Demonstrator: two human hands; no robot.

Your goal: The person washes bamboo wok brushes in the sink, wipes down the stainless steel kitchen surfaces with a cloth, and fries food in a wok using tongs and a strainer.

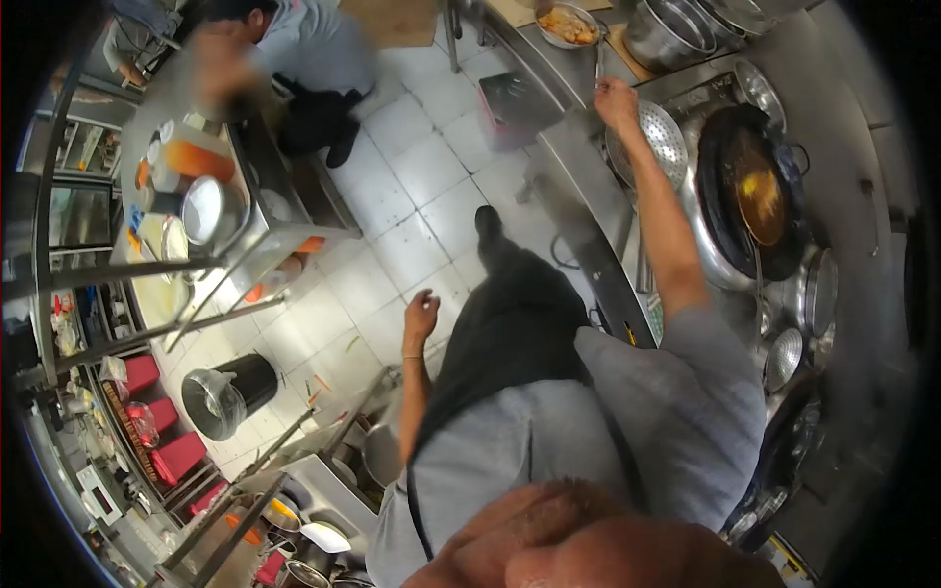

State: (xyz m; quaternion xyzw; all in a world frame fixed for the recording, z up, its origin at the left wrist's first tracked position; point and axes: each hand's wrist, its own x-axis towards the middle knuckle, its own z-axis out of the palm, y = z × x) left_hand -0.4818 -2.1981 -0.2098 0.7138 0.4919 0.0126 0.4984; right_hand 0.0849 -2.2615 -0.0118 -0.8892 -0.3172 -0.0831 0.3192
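My right hand (616, 103) reaches out at the upper right, closed around the metal handle (599, 65) of a ladle. The ladle's far end meets a round metal bowl (568, 25) of orange-brown food; whether it rests inside cannot be made out. Just below that hand lies a large perforated skimmer (659, 145). To its right, a dark wok (720, 186) holds brownish oil with yellow food (759, 188), and another long metal handle (759, 269) leans out of it. My left hand (421, 316) hangs beside my apron over the floor, fingers loosely bent and apart, nothing visible in it.
Metal pots (670, 34) stand by the bowl. A co-worker (314, 59) crouches at the upper left beside a steel table (284, 235) with bottles and a pot. A black bin (250, 382) stands on the tiled floor, and a dark-topped container (510, 98) sits near the stove.
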